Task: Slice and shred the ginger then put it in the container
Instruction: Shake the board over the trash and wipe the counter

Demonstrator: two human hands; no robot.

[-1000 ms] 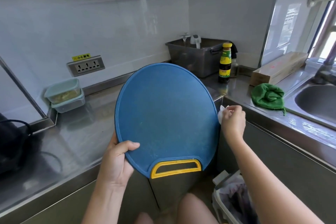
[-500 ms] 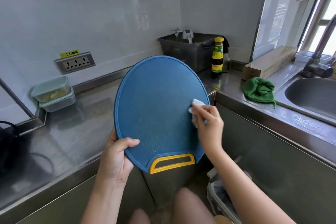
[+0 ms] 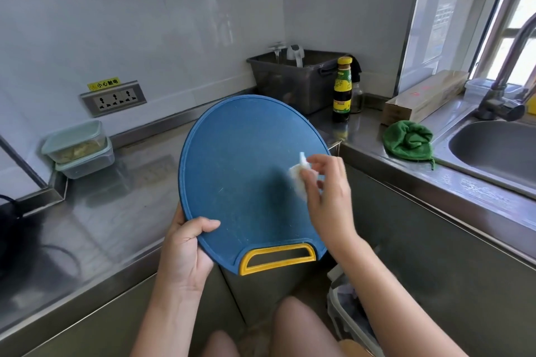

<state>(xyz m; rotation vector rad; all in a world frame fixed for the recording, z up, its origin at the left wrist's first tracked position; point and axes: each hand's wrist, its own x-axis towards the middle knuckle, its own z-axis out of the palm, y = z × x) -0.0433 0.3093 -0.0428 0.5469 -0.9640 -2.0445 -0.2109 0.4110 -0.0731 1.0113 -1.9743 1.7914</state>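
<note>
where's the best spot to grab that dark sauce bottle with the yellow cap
Grip the sauce bottle round its labelled middle, coming from the front: it stands upright, the grey tub sits close on one side and a smaller bottle on the other.

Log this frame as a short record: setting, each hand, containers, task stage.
setting: steel kitchen counter, sink at right
left hand: grips blue cutting board by its lower left edge, tilted up off the counter
right hand: pinches white wad against the board's face
containers: two stacked lidded tubs, back left; top one holds something yellowish
stage: no ginger on the board
</note>
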